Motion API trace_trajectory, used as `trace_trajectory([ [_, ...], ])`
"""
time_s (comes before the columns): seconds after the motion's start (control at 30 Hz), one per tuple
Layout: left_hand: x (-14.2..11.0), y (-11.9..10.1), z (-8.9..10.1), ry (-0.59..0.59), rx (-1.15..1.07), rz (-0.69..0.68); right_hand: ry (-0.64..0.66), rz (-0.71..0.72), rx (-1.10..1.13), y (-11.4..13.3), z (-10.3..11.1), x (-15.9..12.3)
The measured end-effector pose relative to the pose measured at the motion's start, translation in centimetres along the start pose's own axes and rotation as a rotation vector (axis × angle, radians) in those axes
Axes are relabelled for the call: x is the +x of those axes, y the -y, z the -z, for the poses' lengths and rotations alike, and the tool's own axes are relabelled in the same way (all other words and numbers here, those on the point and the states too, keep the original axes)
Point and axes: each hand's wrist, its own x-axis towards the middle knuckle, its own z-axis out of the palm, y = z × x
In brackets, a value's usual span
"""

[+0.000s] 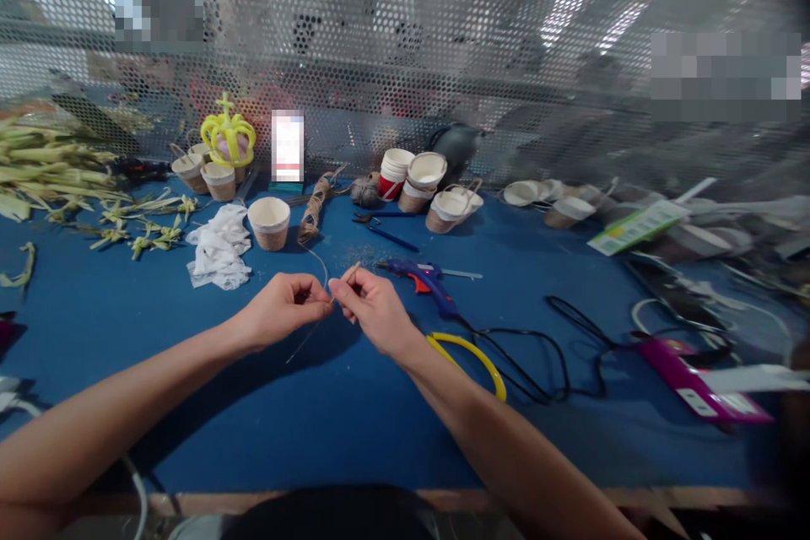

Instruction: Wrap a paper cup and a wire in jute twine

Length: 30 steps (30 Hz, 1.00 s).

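My left hand (283, 307) and my right hand (373, 310) meet above the blue table (304, 422), both pinched on a thin wire (308, 339) that slants down to the left below them. A strand of jute twine (352, 271) sticks up from my right fingers and another arcs back toward the twine bundle (313, 211). A blue hot glue gun (423, 280) lies just right of my right hand, its black cord (537, 363) trailing right. A yellow curved band (472, 359) lies by my right forearm.
Twine-wrapped paper cups (269, 222) and stacked cups (418, 177) stand at the back, with a yellow crown (228, 135), a white cloth (218, 249), pliers (383, 229), green leaf strips (56, 169) at left, and packaging (696, 380) at right. A perforated metal screen (405, 34) backs the table.
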Motion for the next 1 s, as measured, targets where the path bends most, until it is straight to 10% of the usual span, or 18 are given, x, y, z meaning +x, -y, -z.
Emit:
trace_trajectory([
  [1.0, 0.01, 0.03, 0.38, 0.021, 0.080, -0.052, -0.015, 0.011, 0.017, -0.10, 0.06, 0.06],
])
